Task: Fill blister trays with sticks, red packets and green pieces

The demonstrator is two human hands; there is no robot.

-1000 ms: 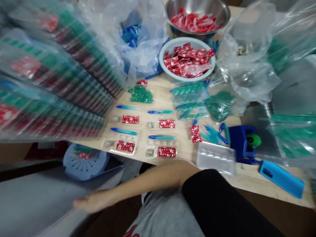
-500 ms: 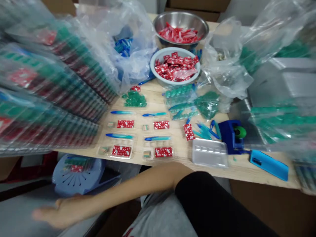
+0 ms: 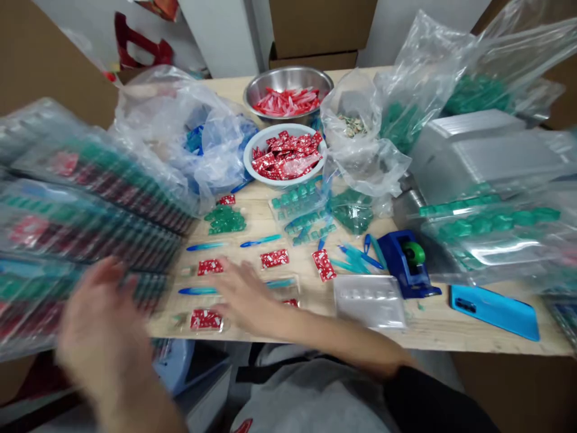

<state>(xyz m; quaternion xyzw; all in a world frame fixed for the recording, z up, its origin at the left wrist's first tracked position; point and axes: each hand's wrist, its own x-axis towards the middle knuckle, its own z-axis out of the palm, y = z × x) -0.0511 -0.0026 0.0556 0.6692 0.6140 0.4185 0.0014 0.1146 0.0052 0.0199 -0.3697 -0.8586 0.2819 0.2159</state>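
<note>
Over the clear trays at the table's front, my right hand [image 3: 247, 297] has its fingers spread, near a blue pen [image 3: 198, 291] and a red printed packet [image 3: 206, 319]. It holds nothing that I can see. My left hand [image 3: 106, 331] is raised at the lower left, in front of stacked filled trays [image 3: 90, 222]; motion smears its fingers. Another red packet [image 3: 274, 258] lies in a clear tray below a blue pen [image 3: 260, 240]. Green pieces [image 3: 225, 219] sit in a small pile behind the trays.
A light bowl [image 3: 249, 161] of red packets and a steel bowl [image 3: 325, 84] stand at the back. Plastic bags [image 3: 387, 162] flank them. At the right are an unfilled clear tray [image 3: 369, 300], a blue tape dispenser [image 3: 401, 264] and a blue phone [image 3: 493, 311].
The view has shifted, showing more of the back wall. My right hand has come from the lower left up over the trays. My left hand has entered at the lower left.
</note>
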